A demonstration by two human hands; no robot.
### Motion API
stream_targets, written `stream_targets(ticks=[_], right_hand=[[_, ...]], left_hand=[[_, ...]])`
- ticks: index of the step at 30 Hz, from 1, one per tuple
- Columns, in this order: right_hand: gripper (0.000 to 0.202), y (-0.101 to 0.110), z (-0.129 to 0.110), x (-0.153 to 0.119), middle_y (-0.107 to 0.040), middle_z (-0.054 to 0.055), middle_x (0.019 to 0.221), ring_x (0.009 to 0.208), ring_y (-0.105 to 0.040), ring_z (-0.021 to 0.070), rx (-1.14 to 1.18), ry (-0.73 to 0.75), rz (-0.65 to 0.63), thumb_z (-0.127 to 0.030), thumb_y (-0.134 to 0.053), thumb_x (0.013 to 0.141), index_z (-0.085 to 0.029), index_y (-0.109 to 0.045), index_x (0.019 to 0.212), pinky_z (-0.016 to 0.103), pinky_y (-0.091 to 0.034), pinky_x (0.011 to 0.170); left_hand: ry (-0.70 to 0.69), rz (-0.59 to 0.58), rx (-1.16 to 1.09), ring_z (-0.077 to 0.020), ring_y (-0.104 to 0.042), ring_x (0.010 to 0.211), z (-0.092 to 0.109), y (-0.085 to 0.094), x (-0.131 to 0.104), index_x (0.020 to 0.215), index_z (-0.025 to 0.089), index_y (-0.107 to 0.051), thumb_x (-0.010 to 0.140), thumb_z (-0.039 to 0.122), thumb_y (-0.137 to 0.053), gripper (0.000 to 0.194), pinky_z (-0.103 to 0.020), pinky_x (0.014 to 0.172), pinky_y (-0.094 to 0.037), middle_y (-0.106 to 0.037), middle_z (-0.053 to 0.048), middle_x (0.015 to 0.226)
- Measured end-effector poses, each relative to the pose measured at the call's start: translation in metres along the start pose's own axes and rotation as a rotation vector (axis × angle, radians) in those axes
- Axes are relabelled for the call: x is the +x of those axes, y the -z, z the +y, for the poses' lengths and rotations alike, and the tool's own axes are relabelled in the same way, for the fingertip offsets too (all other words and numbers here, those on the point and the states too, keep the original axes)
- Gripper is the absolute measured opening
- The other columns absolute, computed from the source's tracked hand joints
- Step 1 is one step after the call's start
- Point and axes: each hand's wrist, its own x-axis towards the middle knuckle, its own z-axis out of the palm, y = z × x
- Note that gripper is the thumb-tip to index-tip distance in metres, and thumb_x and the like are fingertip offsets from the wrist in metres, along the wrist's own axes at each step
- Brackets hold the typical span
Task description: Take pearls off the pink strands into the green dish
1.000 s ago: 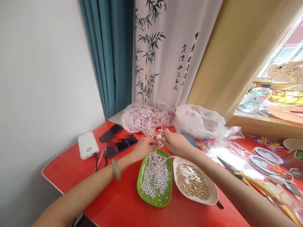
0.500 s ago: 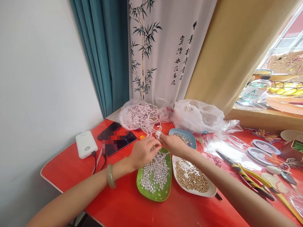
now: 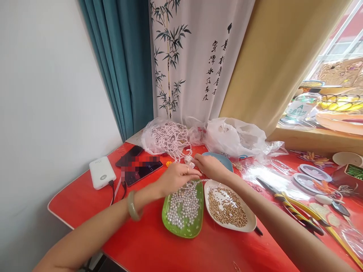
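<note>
My left hand (image 3: 181, 177) hovers over the far end of a green tray (image 3: 197, 228) of silvery pearl beads (image 3: 183, 207). Its fingers are pinched together; what lies between them is hidden. A short row of pearl beads (image 3: 204, 180) shows just by those fingertips, reaching toward the white plate (image 3: 251, 226) of gold beads (image 3: 228, 211). Beyond, my right hand (image 3: 211, 166) is closed, fingers bent down and partly hidden, in front of the blue plate (image 3: 219, 158). A white beaded piece (image 3: 189, 161) sits beside its fingertips; whether they touch is unclear.
Pink bead strands (image 3: 171, 138) spill from a plastic bag at the back, beside another white bag (image 3: 235, 136). Phones (image 3: 144, 172) and a white power bank (image 3: 102, 172) lie left. Pliers (image 3: 292, 206) and ribbon or thread spools (image 3: 310, 181) are on the right.
My left hand has shifted right and its fingers have straightened. The right hand has moved slightly up and right, covering more of the blue plate. The bead row now shows between the trays.
</note>
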Motion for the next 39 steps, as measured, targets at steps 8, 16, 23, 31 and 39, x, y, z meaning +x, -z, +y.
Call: stream_targets(ticks=[8, 16, 23, 31, 39], right_hand=[[0.028, 0.022, 0.014, -0.002, -0.055, 0.002, 0.065, 0.057, -0.047, 0.0128, 0.235, -0.024, 0.141, -0.036, -0.028, 0.087, -0.019, -0.045, 0.073, 0.022, -0.028, 0.053], [0.028, 0.032, 0.006, -0.007, -0.05, 0.0, 0.061, 0.053, -0.041, 0.0106, 0.309, 0.034, 0.103, -0.037, -0.031, 0.086, -0.019, -0.041, 0.066, 0.022, -0.028, 0.052], [0.027, 0.037, -0.017, -0.003, -0.047, 0.0, 0.06, 0.053, -0.037, 0.0095, 0.342, 0.12, 0.086, -0.033, -0.031, 0.087, -0.019, -0.04, 0.067, 0.021, -0.025, 0.051], [0.028, 0.05, -0.022, 0.003, -0.046, -0.001, 0.058, 0.052, -0.036, 0.0095, 0.352, 0.114, 0.156, -0.036, -0.034, 0.086, -0.019, -0.038, 0.065, 0.022, -0.026, 0.051], [0.025, 0.057, -0.02, 0.0, -0.048, -0.001, 0.06, 0.051, -0.035, 0.0088, 0.332, 0.087, 0.149, -0.033, -0.035, 0.086, -0.018, -0.04, 0.066, 0.023, -0.025, 0.051]], left_hand=[[-0.164, 0.166, 0.146, -0.0141, -0.061, 0.085, -0.023, 0.022, -0.02, 0.091, 0.019, -0.066, 0.081, 0.024, -0.049, 0.021, -0.029, 0.078, -0.049, -0.067, -0.006, 0.091], [-0.439, 0.199, 0.754, -0.0155, -0.056, 0.097, -0.046, 0.047, -0.062, 0.11, 0.018, -0.056, 0.084, 0.011, -0.039, 0.031, -0.031, 0.079, -0.049, -0.063, -0.008, 0.102], [-0.542, 0.278, 1.165, -0.0182, -0.057, 0.099, -0.036, 0.068, -0.079, 0.125, 0.018, -0.043, 0.081, 0.008, -0.044, 0.045, -0.029, 0.081, -0.05, -0.061, -0.007, 0.11], [-0.468, 0.435, 1.184, -0.0199, -0.06, 0.095, -0.022, 0.078, -0.077, 0.129, 0.024, -0.037, 0.08, 0.01, -0.049, 0.052, -0.029, 0.078, -0.051, -0.06, -0.005, 0.111], [-0.58, 0.251, 1.175, -0.0192, -0.05, 0.11, -0.022, 0.049, -0.091, 0.125, 0.013, -0.043, 0.084, 0.011, -0.035, 0.042, -0.029, 0.088, -0.046, -0.055, -0.009, 0.118]])
